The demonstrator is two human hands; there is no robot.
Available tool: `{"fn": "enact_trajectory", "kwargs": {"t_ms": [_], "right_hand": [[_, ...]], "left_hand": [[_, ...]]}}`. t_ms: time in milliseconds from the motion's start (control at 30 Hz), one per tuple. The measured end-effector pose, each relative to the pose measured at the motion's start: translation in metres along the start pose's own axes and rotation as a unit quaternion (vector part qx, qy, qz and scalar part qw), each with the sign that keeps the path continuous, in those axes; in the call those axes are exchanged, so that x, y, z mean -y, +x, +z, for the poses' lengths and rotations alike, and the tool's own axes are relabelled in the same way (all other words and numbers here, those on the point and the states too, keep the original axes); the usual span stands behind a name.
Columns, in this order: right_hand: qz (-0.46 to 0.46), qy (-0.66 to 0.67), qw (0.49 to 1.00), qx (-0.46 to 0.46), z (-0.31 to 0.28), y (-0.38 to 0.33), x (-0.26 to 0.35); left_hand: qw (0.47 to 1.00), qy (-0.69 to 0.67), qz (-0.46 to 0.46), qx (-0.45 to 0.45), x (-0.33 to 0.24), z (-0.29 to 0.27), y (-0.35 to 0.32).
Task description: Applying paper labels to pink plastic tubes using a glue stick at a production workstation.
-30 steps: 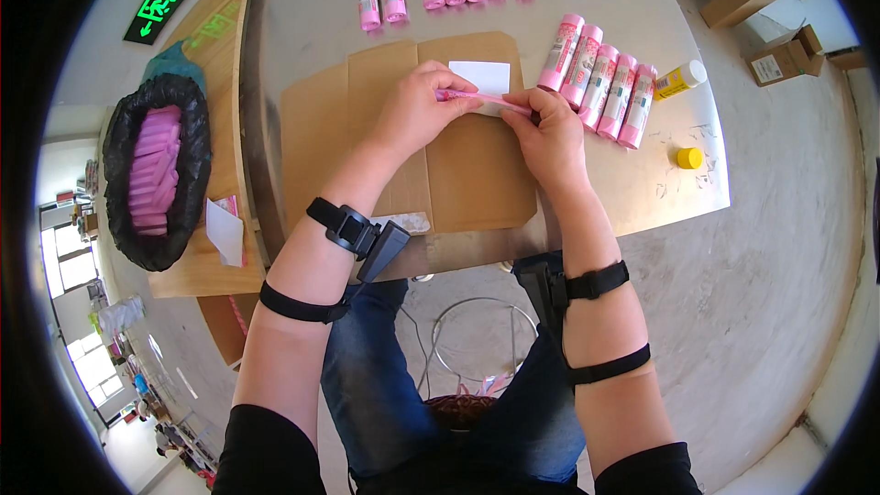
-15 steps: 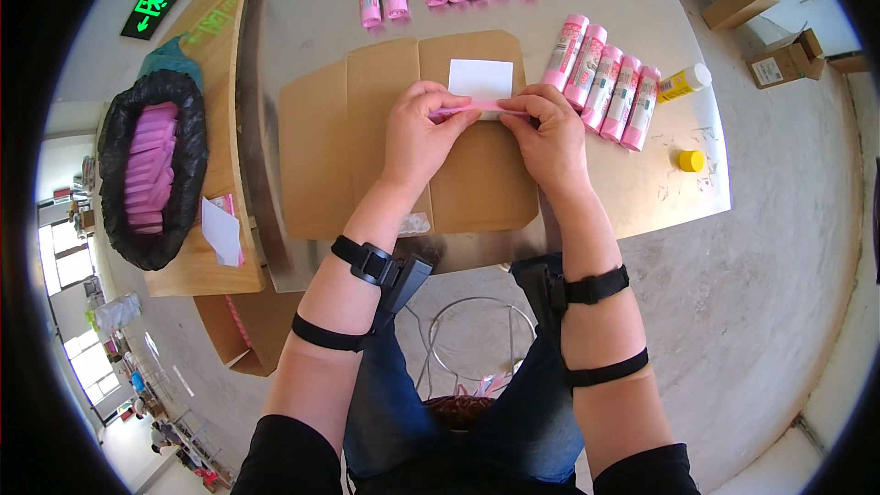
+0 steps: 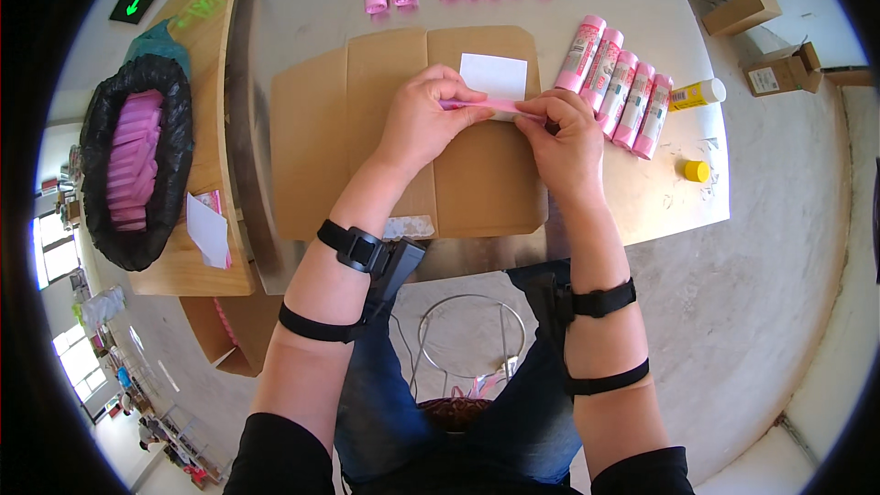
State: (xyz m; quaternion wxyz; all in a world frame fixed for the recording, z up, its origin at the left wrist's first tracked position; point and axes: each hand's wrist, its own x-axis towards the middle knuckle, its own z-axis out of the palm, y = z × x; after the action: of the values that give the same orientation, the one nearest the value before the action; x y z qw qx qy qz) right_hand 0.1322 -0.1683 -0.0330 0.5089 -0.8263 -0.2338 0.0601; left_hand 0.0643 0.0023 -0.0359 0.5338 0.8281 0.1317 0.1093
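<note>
The left hand (image 3: 423, 119) and the right hand (image 3: 566, 139) are both pinched shut on a thin pink strip (image 3: 490, 107), stretched level between them, one end in each. It hangs just over the flattened cardboard (image 3: 367, 147), right below a white paper slip (image 3: 493, 76). To the right, a row of pink rolls (image 3: 619, 87) lies on the table (image 3: 302, 0).

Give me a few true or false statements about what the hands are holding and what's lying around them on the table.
1. Both hands hold one thin pink strip between them. True: the left hand and right hand pinch the pink strip at its ends.
2. The hands work over a flattened cardboard sheet. True.
3. The white paper lies on the floor. False: it lies on the cardboard, just beyond the hands.
4. The black bag is full of yellow caps. False: it holds pink pieces; one yellow cap lies on the table at the right.
5. A row of pink rolls lies right of the hands. True.
</note>
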Motion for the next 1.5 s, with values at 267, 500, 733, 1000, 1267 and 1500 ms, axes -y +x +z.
{"fn": "enact_trajectory", "kwargs": {"t_ms": [267,500,733,1000,1267,1500], "right_hand": [[0.007,-0.024,1.000,-0.001,0.004,0.006,-0.001],[-0.002,-0.071,0.997,-0.029,0.008,0.008,0.003],[-0.223,-0.188,0.954,-0.070,0.008,-0.003,0.014],[-0.182,-0.249,0.950,-0.050,0.020,-0.002,0.013],[-0.159,-0.268,0.949,-0.049,0.022,0.009,0.004],[-0.166,-0.299,0.939,-0.036,0.018,0.014,0.011]], "left_hand": [[0.999,-0.029,-0.001,-0.044,-0.002,0.008,0.000],[0.996,0.011,-0.004,-0.093,0.000,0.016,0.004],[0.996,0.000,-0.042,-0.077,0.001,0.018,0.012],[0.968,0.182,0.040,-0.167,0.011,0.027,0.020],[0.942,0.248,0.152,-0.168,0.002,0.024,0.021],[0.930,0.308,0.198,-0.041,-0.001,0.005,0.013]]}}
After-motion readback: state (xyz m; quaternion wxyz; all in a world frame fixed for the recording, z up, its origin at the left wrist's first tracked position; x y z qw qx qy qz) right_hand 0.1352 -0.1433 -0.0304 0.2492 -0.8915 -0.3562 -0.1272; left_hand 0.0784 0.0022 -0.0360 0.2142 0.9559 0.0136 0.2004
